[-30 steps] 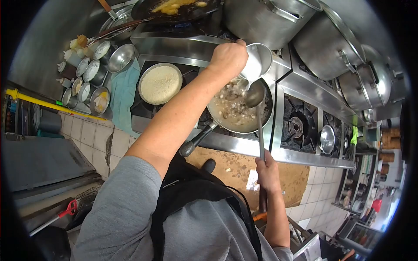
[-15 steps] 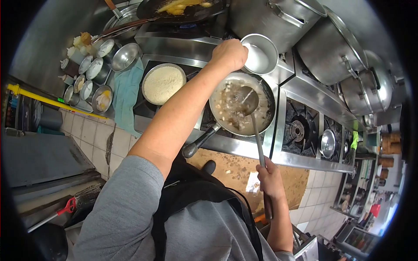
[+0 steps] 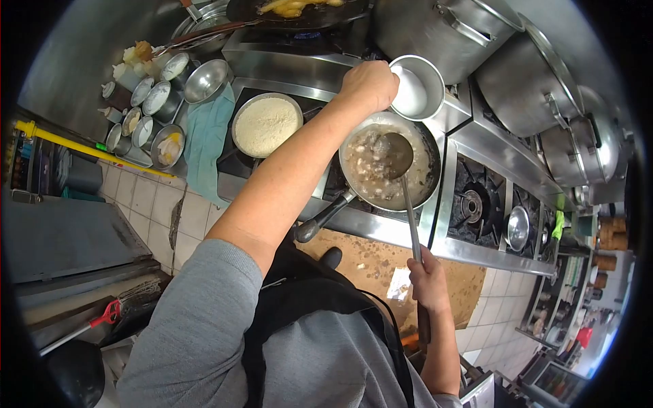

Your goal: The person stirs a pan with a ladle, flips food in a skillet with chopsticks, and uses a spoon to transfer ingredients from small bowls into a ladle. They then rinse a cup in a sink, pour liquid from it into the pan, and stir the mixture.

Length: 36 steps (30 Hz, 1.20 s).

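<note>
My left hand reaches over the stove, closed at the left rim of a small metal pot with something smooth and white inside. Its fingertips are hidden behind the rim. Just below the pot, a black-handled frying pan sits on the stove, holding a cloudy, bubbling liquid with small pale and brown pieces. My right hand is wrapped round the long handle of a ladle. The ladle's bowl rests in the pan's liquid, on the right side.
A bowl of pale crumbs stands left of the pan, beside a teal cloth. Further left are several small metal containers. A wok with yellow food sits over a flame behind. Large stockpots and another burner lie to the right.
The whole view has shifted slightly to the right. In the pan, the ladle's bowl has turned, and the liquid around it looks stirred. My left hand stays at the pot.
</note>
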Available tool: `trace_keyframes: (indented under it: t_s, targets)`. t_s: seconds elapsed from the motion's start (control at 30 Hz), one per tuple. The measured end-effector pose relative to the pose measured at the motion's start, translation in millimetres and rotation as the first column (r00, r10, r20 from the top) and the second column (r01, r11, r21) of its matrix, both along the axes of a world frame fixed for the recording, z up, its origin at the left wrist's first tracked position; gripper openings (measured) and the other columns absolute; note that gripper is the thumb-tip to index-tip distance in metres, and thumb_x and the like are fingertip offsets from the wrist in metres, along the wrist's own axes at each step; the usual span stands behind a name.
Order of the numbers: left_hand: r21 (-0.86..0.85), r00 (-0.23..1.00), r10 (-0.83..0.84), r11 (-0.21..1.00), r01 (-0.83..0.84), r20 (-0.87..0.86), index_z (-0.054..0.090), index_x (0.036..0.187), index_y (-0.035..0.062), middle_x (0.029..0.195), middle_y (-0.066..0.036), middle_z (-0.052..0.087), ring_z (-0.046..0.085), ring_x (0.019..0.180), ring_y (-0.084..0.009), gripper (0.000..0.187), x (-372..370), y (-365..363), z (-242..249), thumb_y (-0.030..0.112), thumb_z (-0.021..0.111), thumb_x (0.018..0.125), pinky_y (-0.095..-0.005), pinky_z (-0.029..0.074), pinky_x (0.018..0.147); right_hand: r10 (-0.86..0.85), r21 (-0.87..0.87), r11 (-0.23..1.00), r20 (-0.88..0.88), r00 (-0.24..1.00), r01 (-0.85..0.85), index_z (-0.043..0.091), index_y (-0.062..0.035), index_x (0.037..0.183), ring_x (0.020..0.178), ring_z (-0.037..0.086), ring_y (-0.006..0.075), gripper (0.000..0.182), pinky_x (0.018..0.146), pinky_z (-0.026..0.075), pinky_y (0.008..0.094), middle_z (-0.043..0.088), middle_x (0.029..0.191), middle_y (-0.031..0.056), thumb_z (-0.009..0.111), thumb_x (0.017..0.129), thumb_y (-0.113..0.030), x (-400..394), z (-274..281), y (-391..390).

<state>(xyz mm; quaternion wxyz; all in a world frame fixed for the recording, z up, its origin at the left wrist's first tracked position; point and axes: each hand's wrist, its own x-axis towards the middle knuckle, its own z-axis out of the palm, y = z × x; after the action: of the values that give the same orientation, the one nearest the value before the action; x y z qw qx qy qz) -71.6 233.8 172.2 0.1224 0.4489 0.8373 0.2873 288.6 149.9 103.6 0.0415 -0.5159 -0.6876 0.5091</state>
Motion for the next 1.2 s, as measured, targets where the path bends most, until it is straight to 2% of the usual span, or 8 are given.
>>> trace_keyframes:
  t_s: [0.17,0.23,0.27,0.63,0.7,0.9,1.13,1.2]
  targets:
    - [0.077,0.99,-0.026,0.996,0.037,-0.14,0.07,0.1,0.0023,0.099,-0.022,0.071,0.067,0.097,-0.0369,0.029,2.6,-3.2,-5.8,0.019,0.049,0.089,-0.0446,0.053,0.085,-0.033,0.283,0.959,0.021,0.999,0.025,0.053,-0.0022,0.132,0.047,0.043,0.0069,0.039,0.04,0.036,0.0261,0.047,0.063,-0.0029,0.051,0.095,-0.014,1.1,-20.5,8.2]
    - [0.068,0.986,-0.034,0.997,0.046,-0.163,0.068,0.102,0.001,0.096,-0.022,0.071,0.068,0.095,-0.0369,0.028,2.6,-1.1,-5.7,0.016,0.049,0.088,-0.0449,0.053,0.084,0.05,0.11,0.991,0.184,0.982,-0.071,0.053,0.0017,0.13,0.099,0.064,0.044,0.041,0.085,0.049,0.0444,0.066,0.101,0.0298,0.052,0.094,-0.017,-0.9,3.2,9.5]
    - [0.053,0.984,-0.04,0.997,0.05,-0.173,0.066,0.104,-0.0004,0.093,-0.022,0.071,0.068,0.093,-0.0369,0.027,4.1,-1.2,-7.2,0.013,0.049,0.088,-0.0453,0.054,0.082,0.049,0.11,0.992,0.186,0.981,-0.07,0.053,0.0017,0.13,0.099,0.064,0.044,0.041,0.085,0.049,0.0444,0.066,0.101,0.0298,0.052,0.094,-0.017,-0.2,-1.3,10.8]
    - [0.15,0.902,-0.104,0.972,0.182,-0.419,0.061,0.099,-0.007,0.078,-0.024,0.069,0.069,0.074,-0.0386,0.026,12.6,10.2,-14.3,0.01,0.047,0.086,-0.0483,0.054,0.069,-0.027,0.124,0.992,-0.049,0.998,0.033,0.057,0.0,0.125,0.052,0.047,0.0095,0.034,0.047,0.04,0.0286,0.054,0.07,0.0025,0.052,0.094,-0.014,-8.5,-19.3,10.0]
    - [0.144,0.889,-0.116,0.969,0.199,-0.443,0.061,0.1,-0.0072,0.077,-0.024,0.069,0.069,0.073,-0.0384,0.026,17.2,11.3,-11.6,0.01,0.047,0.086,-0.048,0.054,0.067,-0.082,-0.156,0.985,-0.018,0.996,0.078,0.058,-0.0008,0.123,0.048,0.037,0.0038,0.032,0.04,0.034,0.0238,0.04,0.061,-0.0067,0.05,0.094,-0.012,-21.5,22.4,3.2]
    - [0.149,0.919,-0.087,0.977,0.155,-0.384,0.064,0.109,-0.0105,0.082,-0.022,0.071,0.072,0.08,-0.034,0.034,16.2,11.0,3.0,0.006,0.056,0.08,-0.0391,0.056,0.07,-0.093,-0.236,0.968,-0.02,0.995,0.086,0.057,0.0006,0.125,0.044,0.037,0.0046,0.033,0.037,0.033,0.0237,0.041,0.059,-0.0061,0.05,0.095,-0.013,-16.9,29.7,4.1]
    - [-0.02,0.986,0.049,0.999,-0.046,0.161,0.073,0.093,-0.0013,0.103,-0.024,0.069,0.067,0.1,-0.0383,0.031,-7.3,15.8,-4.5,0.019,0.053,0.084,-0.0442,0.053,0.084,-0.079,-0.099,0.992,-0.029,0.996,0.076,0.057,0.0004,0.124,0.044,0.038,0.0047,0.033,0.036,0.033,0.0231,0.042,0.059,-0.0058,0.05,0.095,-0.014,-7.1,20.7,-0.2]
    - [0.023,0.996,0.04,0.999,-0.042,0.08,0.07,0.069,-0.0006,0.062,-0.012,0.068,0.069,0.079,-0.0326,0.043,-13.7,12.7,-13.1,0.026,0.043,0.089,-0.0428,0.053,0.081,-0.115,-0.027,0.993,-0.048,0.992,0.114,0.056,0.0001,0.126,0.045,0.038,0.0037,0.035,0.037,0.033,0.0229,0.042,0.06,-0.0059,0.051,0.095,-0.016,-8.3,16.6,1.2]
